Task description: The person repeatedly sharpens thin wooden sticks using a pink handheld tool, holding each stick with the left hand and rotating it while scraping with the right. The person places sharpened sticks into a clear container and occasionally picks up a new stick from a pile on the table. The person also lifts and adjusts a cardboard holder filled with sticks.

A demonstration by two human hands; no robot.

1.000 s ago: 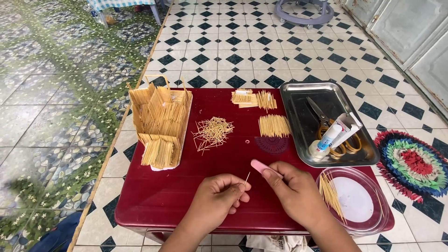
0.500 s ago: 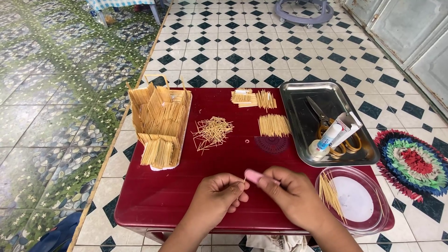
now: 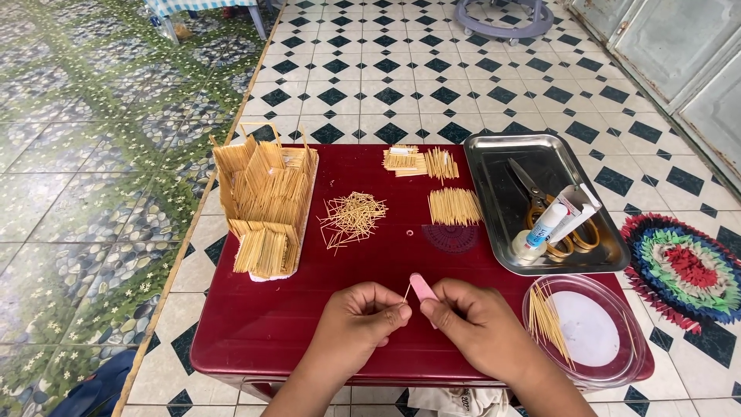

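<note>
My left hand [image 3: 361,316] pinches a thin wooden toothpick [image 3: 406,293] upright over the front of the dark red table [image 3: 262,324]. My right hand [image 3: 475,324] grips a small pink tool [image 3: 422,287], its tip right against the toothpick. Both hands meet near the table's front edge. A model house of toothpicks [image 3: 264,202] stands at the left. A loose heap of toothpicks [image 3: 353,218] lies in the middle, with neat bundles [image 3: 454,206] behind it.
A steel tray [image 3: 502,228] at the right holds scissors [image 3: 556,216] and glue tubes [image 3: 549,224]. A clear round lid [image 3: 590,336] with several toothpicks sits at the front right. A dark protractor [image 3: 450,237] lies mid-table. Tiled floor surrounds; a colourful rug [image 3: 683,270] lies to the right.
My right hand brought the pink tool leftward to the toothpick held in my left hand; both hands have drawn close together.
</note>
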